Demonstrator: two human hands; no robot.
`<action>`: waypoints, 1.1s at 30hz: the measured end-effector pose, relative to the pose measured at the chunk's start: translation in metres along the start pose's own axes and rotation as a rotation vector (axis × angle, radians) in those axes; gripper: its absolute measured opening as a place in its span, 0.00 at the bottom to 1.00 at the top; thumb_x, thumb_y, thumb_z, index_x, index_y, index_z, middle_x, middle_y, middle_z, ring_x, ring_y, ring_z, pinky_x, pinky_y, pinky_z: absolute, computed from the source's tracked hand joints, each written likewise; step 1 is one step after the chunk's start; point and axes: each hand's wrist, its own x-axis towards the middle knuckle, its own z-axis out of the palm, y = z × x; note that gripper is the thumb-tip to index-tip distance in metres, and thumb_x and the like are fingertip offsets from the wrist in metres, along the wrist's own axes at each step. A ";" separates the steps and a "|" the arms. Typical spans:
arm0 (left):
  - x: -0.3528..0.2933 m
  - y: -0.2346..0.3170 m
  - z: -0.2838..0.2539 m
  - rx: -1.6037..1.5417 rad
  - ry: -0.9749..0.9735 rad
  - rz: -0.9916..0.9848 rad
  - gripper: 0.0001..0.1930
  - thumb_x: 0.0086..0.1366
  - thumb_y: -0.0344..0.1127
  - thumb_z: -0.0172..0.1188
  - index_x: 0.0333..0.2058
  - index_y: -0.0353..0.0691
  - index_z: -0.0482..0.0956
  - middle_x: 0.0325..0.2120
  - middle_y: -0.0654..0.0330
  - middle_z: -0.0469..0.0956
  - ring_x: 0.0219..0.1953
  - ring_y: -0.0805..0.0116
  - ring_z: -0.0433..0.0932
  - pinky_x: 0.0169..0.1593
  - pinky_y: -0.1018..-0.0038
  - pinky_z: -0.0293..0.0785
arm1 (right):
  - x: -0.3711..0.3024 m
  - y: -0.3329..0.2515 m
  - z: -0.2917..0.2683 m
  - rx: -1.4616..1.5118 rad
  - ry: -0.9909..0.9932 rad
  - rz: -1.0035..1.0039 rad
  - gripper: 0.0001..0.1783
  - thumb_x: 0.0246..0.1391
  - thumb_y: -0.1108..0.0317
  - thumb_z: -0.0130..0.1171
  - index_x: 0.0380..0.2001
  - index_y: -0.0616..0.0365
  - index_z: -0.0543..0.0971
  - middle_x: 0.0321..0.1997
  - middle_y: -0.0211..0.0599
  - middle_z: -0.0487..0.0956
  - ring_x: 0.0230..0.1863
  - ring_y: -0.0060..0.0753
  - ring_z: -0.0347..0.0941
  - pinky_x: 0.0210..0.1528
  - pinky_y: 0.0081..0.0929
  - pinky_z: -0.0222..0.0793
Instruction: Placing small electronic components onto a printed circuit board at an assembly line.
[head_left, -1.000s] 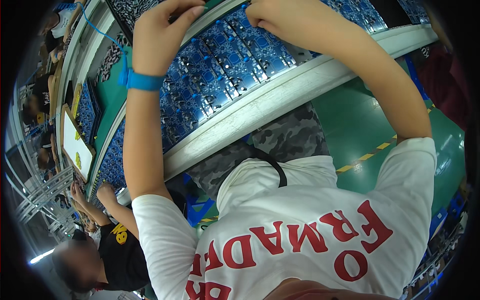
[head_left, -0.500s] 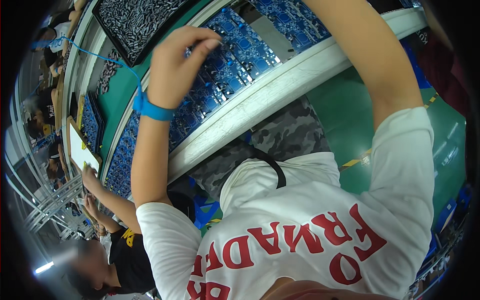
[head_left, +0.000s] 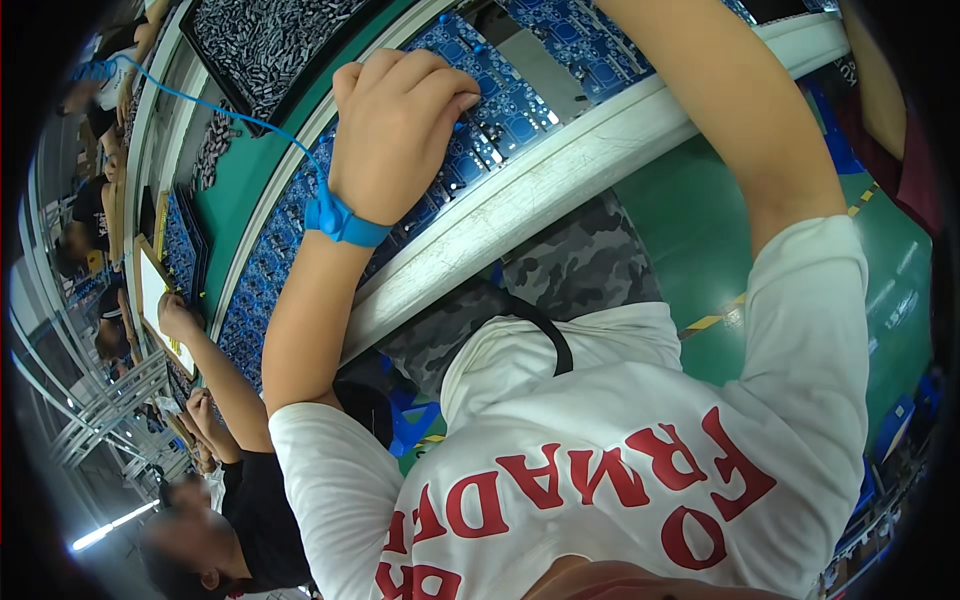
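Note:
My left hand [head_left: 400, 130] hovers over or rests on a row of blue circuit boards [head_left: 512, 100]; which of the two, I cannot tell. Its fingers are curled, with thumb and forefinger tips pressed together above a board. Whatever they may pinch is hidden. A blue wrist strap [head_left: 345, 222] with a coiled cord circles that wrist. My right forearm [head_left: 720, 90] reaches past the upper edge, so the right hand is out of sight. Small components stand on several boards, including round blue ones [head_left: 478, 48].
A black tray [head_left: 262, 128] full of small dark cylindrical parts stands beyond the boards, with a loose pile [head_left: 215, 150] next to it on the green surface. A pale rail [head_left: 540, 165] edges the line. At left a co-worker's hand [head_left: 178, 318] is at a white panel [head_left: 155, 285].
My left hand has moved right and turned so its back shows, the fingers curling down over the boards. The co-worker's hands at left have shifted.

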 end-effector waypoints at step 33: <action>0.005 -0.127 -0.036 0.215 0.104 -0.489 0.07 0.59 0.35 0.67 0.32 0.37 0.85 0.29 0.52 0.82 0.36 0.50 0.82 0.40 0.57 0.74 | -0.117 -0.089 -0.070 -0.278 -0.731 -0.374 0.04 0.50 0.73 0.60 0.30 0.62 0.81 0.34 0.46 0.79 0.46 0.53 0.78 0.51 0.43 0.74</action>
